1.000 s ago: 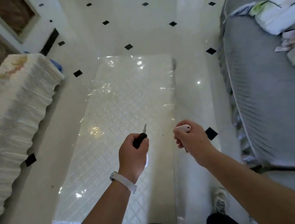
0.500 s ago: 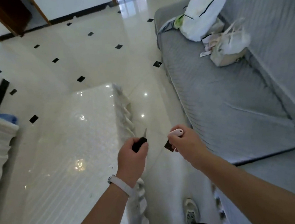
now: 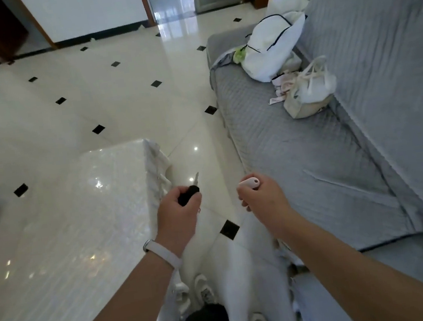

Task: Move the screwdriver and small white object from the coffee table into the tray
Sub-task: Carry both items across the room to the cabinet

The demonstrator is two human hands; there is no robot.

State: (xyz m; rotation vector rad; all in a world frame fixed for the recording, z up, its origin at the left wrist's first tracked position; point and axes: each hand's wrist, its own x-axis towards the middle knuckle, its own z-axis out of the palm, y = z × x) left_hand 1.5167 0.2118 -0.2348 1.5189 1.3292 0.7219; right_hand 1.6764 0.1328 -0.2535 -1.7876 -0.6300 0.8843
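My left hand point(image 3: 178, 212) is closed around a screwdriver point(image 3: 190, 193) with a black handle; its short metal tip sticks up and away from me. My right hand point(image 3: 261, 197) holds a small white object point(image 3: 249, 183), oval and flat, pinched at the top of the fist. Both hands hover over the floor gap between the coffee table point(image 3: 78, 216), covered in glossy white cloth, on my left and the grey sofa point(image 3: 323, 146) on my right. No tray is in view.
On the sofa's far end lie a white bag with dark trim point(image 3: 271, 46) and a small cream handbag point(image 3: 308, 92). The white tiled floor with black diamond insets point(image 3: 116, 92) runs toward doorways at the back. My shoes point(image 3: 194, 293) show below.
The view has swung right, away from the coffee table and toward the sofa. Both hands keep their grips and stay side by side in front of me.
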